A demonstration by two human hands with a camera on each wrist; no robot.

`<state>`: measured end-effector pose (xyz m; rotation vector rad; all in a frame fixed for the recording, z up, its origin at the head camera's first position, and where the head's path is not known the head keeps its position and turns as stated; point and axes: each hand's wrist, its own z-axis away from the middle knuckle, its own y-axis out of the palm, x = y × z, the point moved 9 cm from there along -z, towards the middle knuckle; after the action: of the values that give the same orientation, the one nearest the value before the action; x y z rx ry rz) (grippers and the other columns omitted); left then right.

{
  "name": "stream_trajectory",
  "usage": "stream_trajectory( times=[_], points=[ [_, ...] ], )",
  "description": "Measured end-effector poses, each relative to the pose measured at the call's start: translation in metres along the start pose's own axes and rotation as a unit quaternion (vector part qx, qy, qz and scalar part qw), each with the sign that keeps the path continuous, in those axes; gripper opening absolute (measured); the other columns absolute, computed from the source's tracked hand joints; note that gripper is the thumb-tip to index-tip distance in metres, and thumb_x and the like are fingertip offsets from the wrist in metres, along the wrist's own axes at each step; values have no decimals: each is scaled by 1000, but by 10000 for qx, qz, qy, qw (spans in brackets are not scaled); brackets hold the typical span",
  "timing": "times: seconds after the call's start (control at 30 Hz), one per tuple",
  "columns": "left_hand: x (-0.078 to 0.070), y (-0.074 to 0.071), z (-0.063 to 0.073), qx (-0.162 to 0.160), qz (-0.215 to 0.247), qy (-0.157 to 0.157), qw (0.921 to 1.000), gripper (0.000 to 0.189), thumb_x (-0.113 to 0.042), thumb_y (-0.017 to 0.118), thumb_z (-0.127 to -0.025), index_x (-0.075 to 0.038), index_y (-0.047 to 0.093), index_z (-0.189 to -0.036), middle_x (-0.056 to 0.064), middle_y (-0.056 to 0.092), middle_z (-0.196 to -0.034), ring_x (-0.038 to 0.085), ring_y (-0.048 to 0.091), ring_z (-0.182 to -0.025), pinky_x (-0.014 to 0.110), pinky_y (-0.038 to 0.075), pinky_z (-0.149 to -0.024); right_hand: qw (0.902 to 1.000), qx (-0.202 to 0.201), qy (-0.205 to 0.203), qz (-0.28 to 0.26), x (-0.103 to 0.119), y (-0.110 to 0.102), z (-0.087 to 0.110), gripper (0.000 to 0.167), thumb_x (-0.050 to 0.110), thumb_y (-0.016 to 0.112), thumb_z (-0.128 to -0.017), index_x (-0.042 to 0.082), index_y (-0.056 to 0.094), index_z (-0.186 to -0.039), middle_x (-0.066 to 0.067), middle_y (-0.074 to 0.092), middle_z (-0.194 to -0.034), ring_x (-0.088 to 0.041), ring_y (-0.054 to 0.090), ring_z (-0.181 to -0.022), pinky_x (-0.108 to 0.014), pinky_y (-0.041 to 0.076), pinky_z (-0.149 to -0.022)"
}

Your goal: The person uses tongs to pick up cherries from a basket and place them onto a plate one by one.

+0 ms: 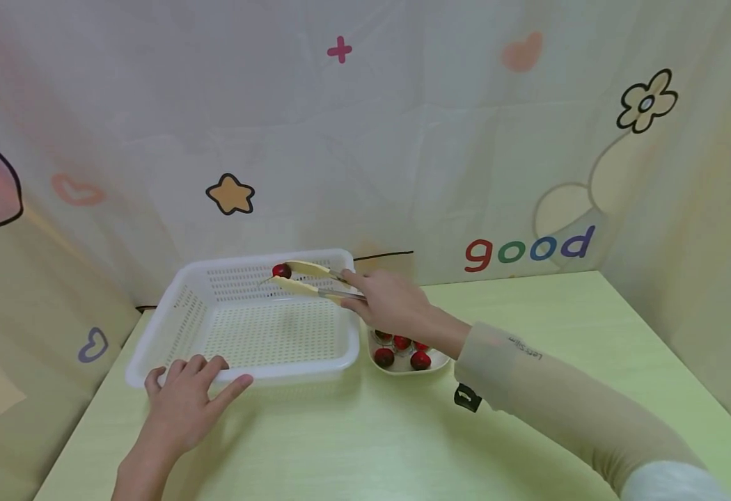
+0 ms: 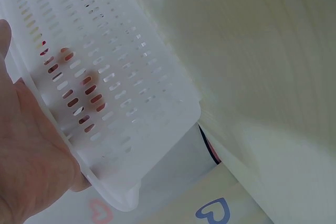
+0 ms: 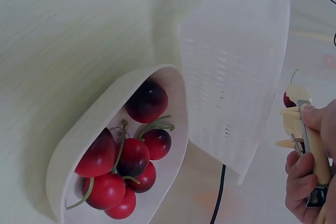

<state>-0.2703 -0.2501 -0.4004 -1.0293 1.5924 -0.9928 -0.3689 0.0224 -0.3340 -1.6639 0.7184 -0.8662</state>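
Observation:
My left hand (image 1: 184, 400) holds the near left rim of a white plastic basket (image 1: 303, 371), fingers over the edge and thumb along the outside. Through the slots in the left wrist view, fingertips show inside the basket wall (image 2: 126, 77). My right hand (image 1: 397, 299) grips a pair of tongs (image 1: 309, 267) with cream-coloured tips. Between those tips is a dark red cherry (image 1: 281, 270) with its stem, held up over the far part of the basket. A white bowl (image 3: 100, 100) of cherries (image 3: 131, 157) stands right of the basket, partly hidden by my right wrist in the head view.
Basket and bowl stand side by side on a pale green table (image 1: 528, 334). A printed curtain (image 1: 403, 139) hangs close behind the basket. A dark cord (image 3: 219, 192) runs behind the basket and bowl.

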Motion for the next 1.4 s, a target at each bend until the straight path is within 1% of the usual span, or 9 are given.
stream_trajectory(
  times=[0.23,0.4,0.6,0.7,1.0,1.2,1.4],
  points=[
    [1,1,1,-17,15,-7,10000,55,-66,54,-98,-14,66,-112,9,62,-107,41,50,-104,74,17,-96,9994,-272,-216,9,-3,-7,16,54,44,62,-103,18,53,-150,-3,64,-99,-15,53,-66,-27,41,-49],
    [2,1,1,-35,40,-17,10000,55,-66,54,-98,-14,66,-112,9,62,-106,40,50,-104,74,17,-97,9990,-396,-206,-36,-6,-12,27,56,44,62,-103,17,52,-151,0,61,-92,-13,50,-61,-27,39,-46],
    [2,1,0,-113,40,22,9999,54,-65,55,-98,-14,66,-112,8,62,-106,40,50,-104,74,17,-96,9974,-663,-286,-40,-9,-22,42,55,42,64,-102,16,54,-150,3,58,-87,-13,48,-61,-28,39,-48],
    [2,0,1,-132,42,37,9999,53,-65,56,-98,-14,66,-111,8,61,-105,40,50,-103,74,17,-96,9969,-715,-308,-115,-12,-23,48,54,40,65,-102,15,55,-149,4,55,-83,-12,46,-60,-27,38,-48],
    [2,0,2,-164,67,53,9998,53,-64,56,-98,-14,66,-111,6,60,-101,40,50,-102,74,17,-96,9968,-753,-97,-243,-23,-24,67,57,40,67,-101,14,54,-149,5,50,-78,-10,43,-58,-25,35,-47],
    [2,0,1,-136,62,43,9999,54,-65,55,-98,-14,66,-111,6,60,-101,39,49,-103,75,16,-97,9953,-916,-15,-328,-33,-27,79,56,38,70,-99,13,57,-147,5,46,-73,-10,40,-57,-26,32,-47],
    [2,0,1,-148,41,27,9999,54,-65,56,-98,-14,66,-110,7,60,-103,40,50,-104,74,17,-97,9946,-873,285,-480,-47,-28,90,58,37,71,-99,13,55,-149,5,46,-72,-11,41,-56,-27,32,-49]
  ],
)
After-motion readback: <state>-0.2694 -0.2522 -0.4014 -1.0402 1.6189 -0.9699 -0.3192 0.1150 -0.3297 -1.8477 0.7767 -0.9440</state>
